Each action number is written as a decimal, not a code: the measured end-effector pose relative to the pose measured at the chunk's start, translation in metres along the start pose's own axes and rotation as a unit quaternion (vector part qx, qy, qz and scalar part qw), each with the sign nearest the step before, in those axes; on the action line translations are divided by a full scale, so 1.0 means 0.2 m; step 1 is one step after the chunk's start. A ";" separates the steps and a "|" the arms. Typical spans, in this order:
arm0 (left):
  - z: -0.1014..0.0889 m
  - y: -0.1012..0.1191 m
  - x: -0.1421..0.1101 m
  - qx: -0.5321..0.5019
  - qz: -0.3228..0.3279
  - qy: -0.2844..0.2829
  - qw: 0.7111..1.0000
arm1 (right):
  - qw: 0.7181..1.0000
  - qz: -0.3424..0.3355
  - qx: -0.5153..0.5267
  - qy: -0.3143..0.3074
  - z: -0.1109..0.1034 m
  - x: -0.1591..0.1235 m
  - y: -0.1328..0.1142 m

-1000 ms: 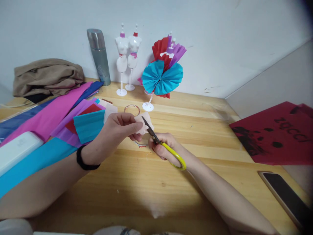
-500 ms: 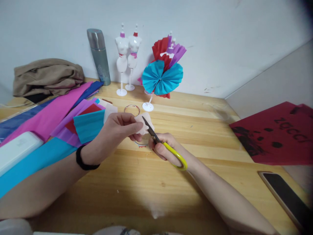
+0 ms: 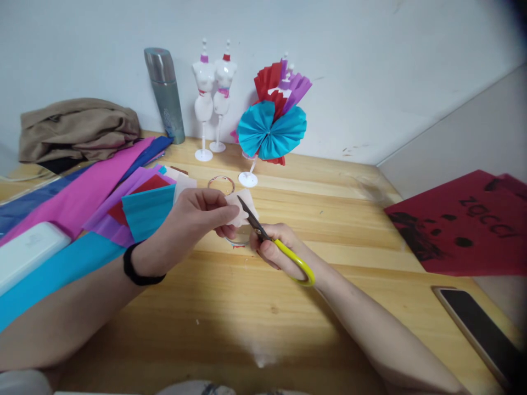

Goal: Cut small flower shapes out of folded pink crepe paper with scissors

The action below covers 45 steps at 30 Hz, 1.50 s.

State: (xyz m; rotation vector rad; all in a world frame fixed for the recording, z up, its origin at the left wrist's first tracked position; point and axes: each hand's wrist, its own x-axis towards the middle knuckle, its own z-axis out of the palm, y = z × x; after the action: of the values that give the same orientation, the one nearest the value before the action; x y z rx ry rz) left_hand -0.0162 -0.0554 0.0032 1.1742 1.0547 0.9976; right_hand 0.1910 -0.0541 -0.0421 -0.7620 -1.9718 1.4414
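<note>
My left hand (image 3: 197, 216) pinches a small folded piece of pale pink paper (image 3: 242, 208) above the wooden table (image 3: 288, 307). My right hand (image 3: 278, 252) grips yellow-handled scissors (image 3: 274, 241), and their dark blades lie against the pink paper's right edge. A black band sits on my left wrist. Below the paper a clear tape roll (image 3: 239, 237) rests on the table, partly hidden by my hands.
Sheets of crepe paper in blue, magenta, purple and red (image 3: 102, 203) cover the left. Two white mini mannequins (image 3: 212, 99), a paper-dressed one (image 3: 272, 120), a steel flask (image 3: 164, 93) and brown cloth (image 3: 78, 126) stand at the back. Red bag (image 3: 461, 225) and phone (image 3: 481, 334) lie right.
The scissors and both hands have barely shifted; the view has drifted slightly. The blades stay at the pink paper.
</note>
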 end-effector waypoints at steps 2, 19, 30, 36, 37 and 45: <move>0.00 0.00 0.00 0.003 0.001 0.000 1.000 | 1.000 0.000 -0.003 0.002 0.00 0.00 0.00; -0.01 0.01 0.00 0.003 0.001 0.000 1.000 | 1.000 -0.014 -0.009 0.003 0.00 0.00 0.01; -0.01 0.02 0.00 0.009 0.009 -0.004 1.000 | 1.000 -0.012 -0.005 0.010 0.00 0.01 0.00; -0.01 0.03 -0.01 0.008 0.010 0.003 1.000 | 1.000 -0.011 -0.006 0.006 -0.01 0.01 0.00; -0.01 0.03 -0.01 0.006 0.012 0.003 1.000 | 1.000 -0.012 -0.008 0.005 -0.01 0.01 0.00; -0.01 0.04 -0.01 0.017 0.009 0.020 1.000 | 0.999 -0.025 -0.035 0.003 -0.02 0.01 0.01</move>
State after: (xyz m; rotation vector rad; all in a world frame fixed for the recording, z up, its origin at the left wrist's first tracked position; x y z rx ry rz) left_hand -0.0192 -0.0555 0.0115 1.1978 1.0994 1.0245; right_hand 0.1933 -0.0505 -0.0424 -0.7400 -2.0315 1.3456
